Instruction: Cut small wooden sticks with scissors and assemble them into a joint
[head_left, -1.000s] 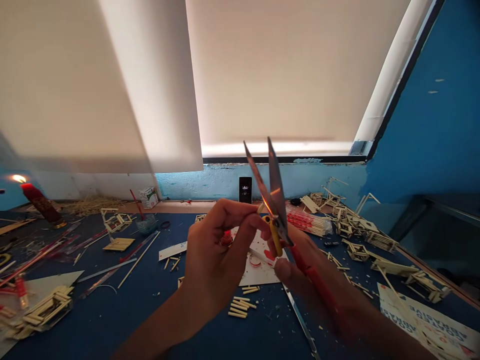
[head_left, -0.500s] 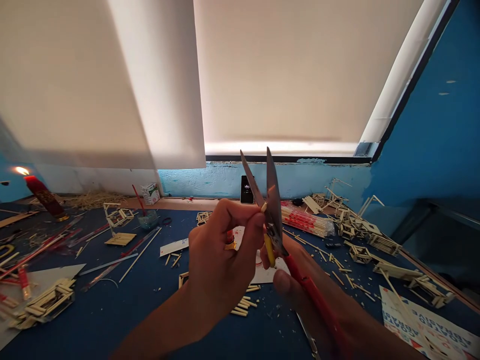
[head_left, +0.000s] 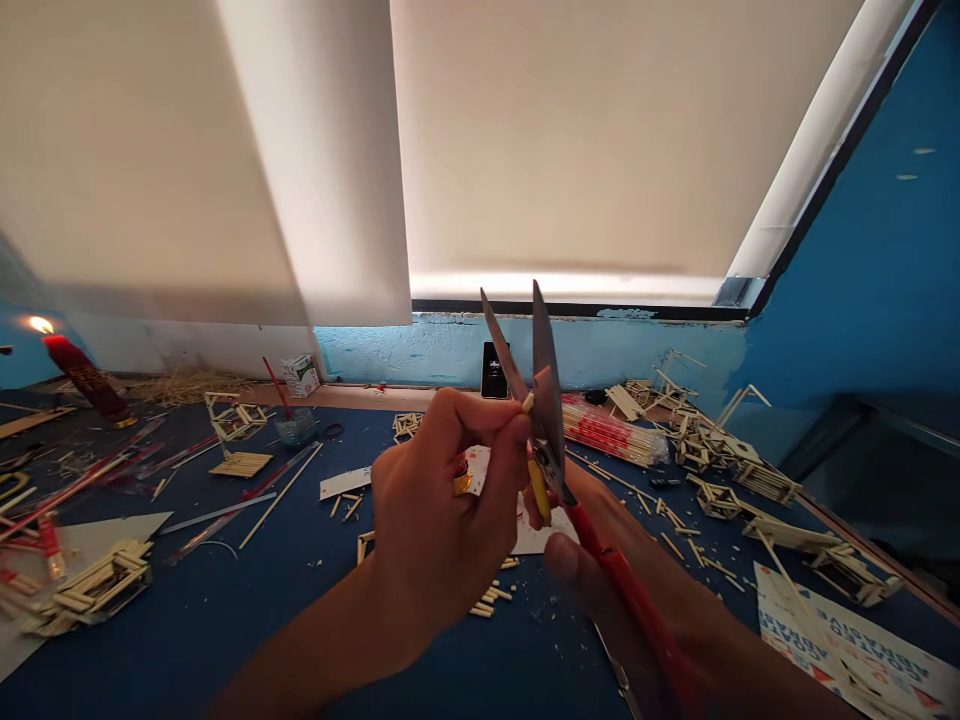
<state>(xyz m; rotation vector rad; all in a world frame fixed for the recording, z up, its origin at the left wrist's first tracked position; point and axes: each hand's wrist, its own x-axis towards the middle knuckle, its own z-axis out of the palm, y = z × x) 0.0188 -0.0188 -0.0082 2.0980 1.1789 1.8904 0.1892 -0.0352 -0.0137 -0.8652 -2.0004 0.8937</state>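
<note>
Pointing up, the scissors (head_left: 544, 400) blades gape around a stick (head_left: 527, 403)

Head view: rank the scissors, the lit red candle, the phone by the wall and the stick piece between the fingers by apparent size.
1. scissors, though nearness to the camera inflates them
2. lit red candle
3. phone
4. stick piece, pinched by the left hand; only its tip shows

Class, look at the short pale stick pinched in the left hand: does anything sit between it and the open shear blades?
Nothing visible does. The short pale stick, pinched by the left hand, pokes between the open steel blades of the red-handled shears, held by the right hand.
</note>
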